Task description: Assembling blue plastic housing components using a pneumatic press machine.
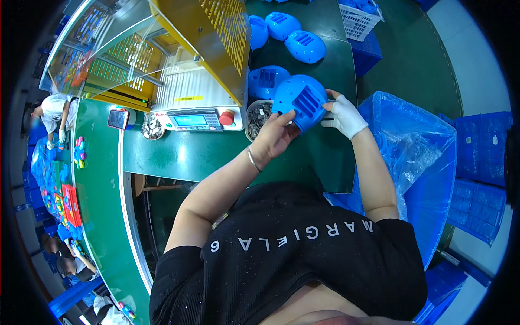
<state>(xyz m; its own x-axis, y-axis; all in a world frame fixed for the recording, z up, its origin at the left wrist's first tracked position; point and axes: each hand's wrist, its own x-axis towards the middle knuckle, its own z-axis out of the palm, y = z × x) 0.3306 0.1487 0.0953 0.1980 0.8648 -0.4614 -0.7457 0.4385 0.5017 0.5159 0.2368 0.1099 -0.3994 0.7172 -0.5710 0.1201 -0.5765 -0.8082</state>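
Between my two hands is a glossy blue plastic shell (299, 100), rounded, with a row of long slots in its face. My bare left hand (275, 134) closes on its lower left edge, thumb on the front. On the right edge, my right hand (343, 114), in a white glove with bare fingertips, grips the shell too. Just behind it another blue shell (265, 80) rests on the green table (336, 157). Beside my left hand stands a round tub of small dark parts (255, 129), partly covered by the shell and hand.
Left stands a yellow-framed machine (200, 38) with a control panel (196, 120) and a red stop button (226, 117). More blue shells (305, 46) lie at the back. A lined blue bin (447, 162) stands right. A phone (118, 118) and a small-parts bowl (153, 125) sit left. Co-workers sit far left.
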